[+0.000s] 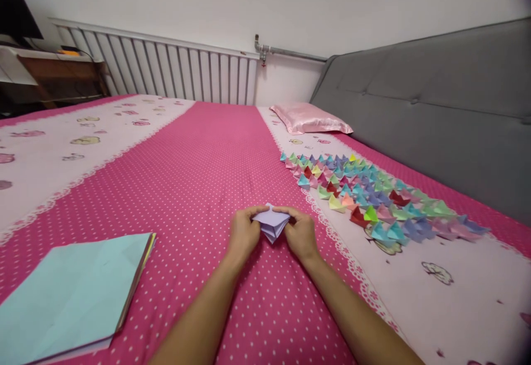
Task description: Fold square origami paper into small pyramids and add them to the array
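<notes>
A folded lavender origami paper (271, 220) is held just above the pink dotted bedsheet, with its layers partly spread apart and a point facing down. My left hand (245, 231) pinches its left corner between thumb and fingers. On the opposite corner, my right hand (301, 233) has the same kind of pinch. Fingertips behind the paper are partly hidden. To the right lie rows of small folded paper boats (365, 188) in blue, green, pink, red, yellow and purple. A stack of coloured paper (78, 287) rests at the lower left, light blue on top.
The bedsheet (199, 188) has pink dotted and pale floral bands. A pink satin pillow (309, 118) lies by the grey padded headboard (435, 88). Behind the bed stand a white radiator (166, 66) and a pipe (290, 52). A desk (62, 72) with a dark monitor (16, 8) is far left.
</notes>
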{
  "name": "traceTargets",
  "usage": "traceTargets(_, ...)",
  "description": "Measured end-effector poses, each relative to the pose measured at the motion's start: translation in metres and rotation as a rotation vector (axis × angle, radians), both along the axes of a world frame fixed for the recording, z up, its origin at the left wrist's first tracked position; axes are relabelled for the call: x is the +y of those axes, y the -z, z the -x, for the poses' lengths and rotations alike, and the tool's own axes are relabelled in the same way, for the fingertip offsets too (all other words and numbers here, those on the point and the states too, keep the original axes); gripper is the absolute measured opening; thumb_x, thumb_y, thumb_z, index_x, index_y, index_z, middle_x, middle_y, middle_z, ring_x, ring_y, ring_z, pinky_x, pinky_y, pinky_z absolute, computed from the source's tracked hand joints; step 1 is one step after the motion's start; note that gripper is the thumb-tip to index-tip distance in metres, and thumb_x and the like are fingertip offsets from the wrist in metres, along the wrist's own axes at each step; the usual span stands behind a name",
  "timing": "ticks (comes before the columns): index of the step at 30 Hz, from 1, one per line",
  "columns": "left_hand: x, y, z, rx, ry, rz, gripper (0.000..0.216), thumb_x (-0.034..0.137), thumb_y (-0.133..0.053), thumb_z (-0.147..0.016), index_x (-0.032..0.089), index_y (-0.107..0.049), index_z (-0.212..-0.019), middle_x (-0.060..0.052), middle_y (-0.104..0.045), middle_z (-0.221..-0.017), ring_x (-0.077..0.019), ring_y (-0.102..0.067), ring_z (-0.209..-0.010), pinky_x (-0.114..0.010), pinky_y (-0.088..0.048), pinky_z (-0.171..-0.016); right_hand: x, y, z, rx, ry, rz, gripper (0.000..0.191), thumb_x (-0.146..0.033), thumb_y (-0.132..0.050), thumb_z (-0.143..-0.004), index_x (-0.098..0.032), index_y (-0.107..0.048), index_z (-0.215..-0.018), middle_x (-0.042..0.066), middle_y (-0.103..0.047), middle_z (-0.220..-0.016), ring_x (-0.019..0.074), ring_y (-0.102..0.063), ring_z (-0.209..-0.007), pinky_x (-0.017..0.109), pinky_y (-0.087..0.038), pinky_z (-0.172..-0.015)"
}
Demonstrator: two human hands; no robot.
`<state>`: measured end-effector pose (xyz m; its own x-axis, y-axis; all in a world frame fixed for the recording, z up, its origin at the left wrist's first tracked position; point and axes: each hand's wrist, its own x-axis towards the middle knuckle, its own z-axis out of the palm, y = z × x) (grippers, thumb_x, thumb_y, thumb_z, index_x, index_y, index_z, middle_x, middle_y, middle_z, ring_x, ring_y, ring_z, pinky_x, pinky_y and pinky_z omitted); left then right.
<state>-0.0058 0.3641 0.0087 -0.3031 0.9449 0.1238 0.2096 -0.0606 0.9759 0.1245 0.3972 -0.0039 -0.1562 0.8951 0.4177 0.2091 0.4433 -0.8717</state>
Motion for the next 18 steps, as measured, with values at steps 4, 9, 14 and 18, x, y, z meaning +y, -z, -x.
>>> traceTargets(4,0.008,0.008,0.02,0.201,0.093,0.098,0.045,0.001,-0.041,-0.06,0.016,-0.071,-0.09,-0.006,-0.071,-0.089,-0.0183,-0.064,-0.08,-0.03,-0.047,-0.077,0.008,0.011,0.0,-0.12,-0.073,0.008,0.044,-0.003,-0.043,-0.062,-0.025,-0.071,-0.088,0.001,-0.072,-0.092,0.0183,-0.066,-0.087,0.037,-0.05,-0.084)
traceTargets(9,-0.008,-0.012,0.038,0.542,0.353,0.08,0.034,0.008,-0.05,-0.064,0.023,-0.073,-0.083,-0.007,-0.065,-0.108,-0.023,-0.058,-0.102,-0.033,-0.04,-0.09,0.007,0.004,-0.015,-0.403,-0.268,-0.047,0.04,-0.007,-0.052,-0.067,-0.024,-0.069,-0.1,0.006,-0.065,-0.111,0.0214,-0.06,-0.102,0.04,-0.044,-0.093)
traceTargets(14,-0.02,-0.026,0.043,0.567,0.437,0.198,0.03,0.038,-0.067,-0.063,0.018,-0.072,-0.085,-0.015,-0.051,-0.128,-0.032,-0.051,-0.112,-0.037,-0.04,-0.092,0.01,-0.007,-0.032,-0.453,-0.479,0.074,0.044,-0.035,-0.069,-0.066,-0.025,-0.064,-0.109,0.009,-0.053,-0.128,0.0275,-0.051,-0.115,0.046,-0.04,-0.095)
traceTargets(18,-0.013,-0.017,0.038,0.665,0.375,0.118,0.027,0.029,-0.048,-0.08,0.016,-0.072,-0.079,-0.017,-0.057,-0.119,-0.0297,-0.051,-0.113,-0.037,-0.039,-0.092,0.014,-0.001,-0.025,-0.403,-0.315,0.106,0.022,-0.036,-0.059,-0.076,-0.022,-0.072,-0.089,0.009,-0.065,-0.107,0.0237,-0.061,-0.099,0.042,-0.046,-0.087)
